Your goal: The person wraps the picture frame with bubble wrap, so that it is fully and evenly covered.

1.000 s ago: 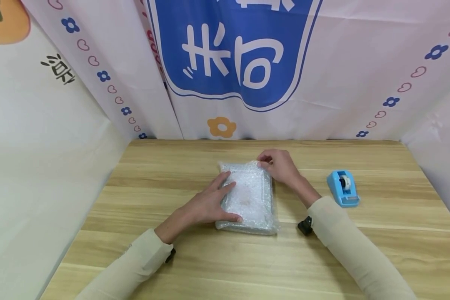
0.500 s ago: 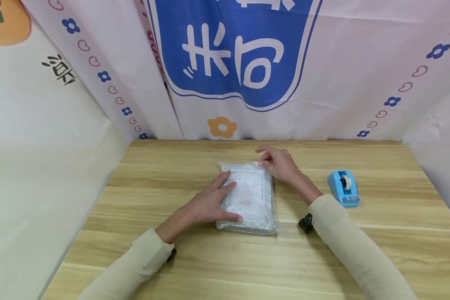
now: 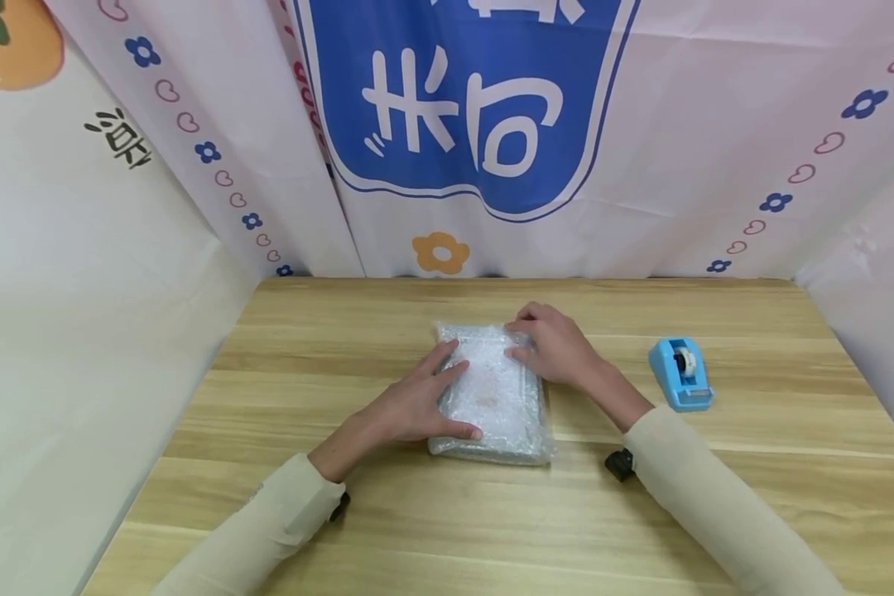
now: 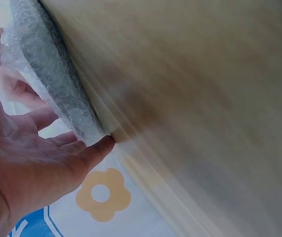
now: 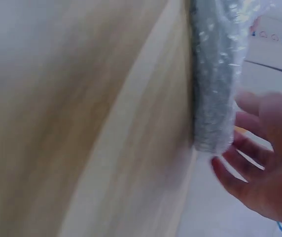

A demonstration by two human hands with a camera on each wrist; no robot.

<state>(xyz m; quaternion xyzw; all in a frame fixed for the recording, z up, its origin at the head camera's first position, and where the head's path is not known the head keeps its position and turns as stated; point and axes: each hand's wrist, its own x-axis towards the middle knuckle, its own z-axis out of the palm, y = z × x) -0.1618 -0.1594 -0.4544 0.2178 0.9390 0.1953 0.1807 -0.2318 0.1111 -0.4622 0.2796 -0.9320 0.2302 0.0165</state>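
Note:
A flat rectangular parcel in clear bubble wrap (image 3: 484, 389) lies on the wooden table in the head view. My left hand (image 3: 415, 406) rests across its left side with fingers spread, the thumb on top near the front edge. In the left wrist view the little finger of the left hand (image 4: 37, 153) reaches the parcel's lower corner. My right hand (image 3: 560, 346) is at the far right corner, its thumb and fingertips over the wrap. The right wrist view shows the right hand (image 5: 266, 158) with loosely bent, separated fingers beside the parcel's end (image 5: 214, 128).
A light blue tape dispenser (image 3: 681, 374) with a roll in it stands on the table (image 3: 447, 530) to the right of the parcel. Behind the table hangs a printed white cloth (image 3: 685, 165) with a blue emblem. Pale cloth also borders both sides.
My right hand no longer pinches at the parcel's far right corner with its forefinger raised. It has come down and slightly nearer, its fingers over the wrap. Left hand and parcel stay put.

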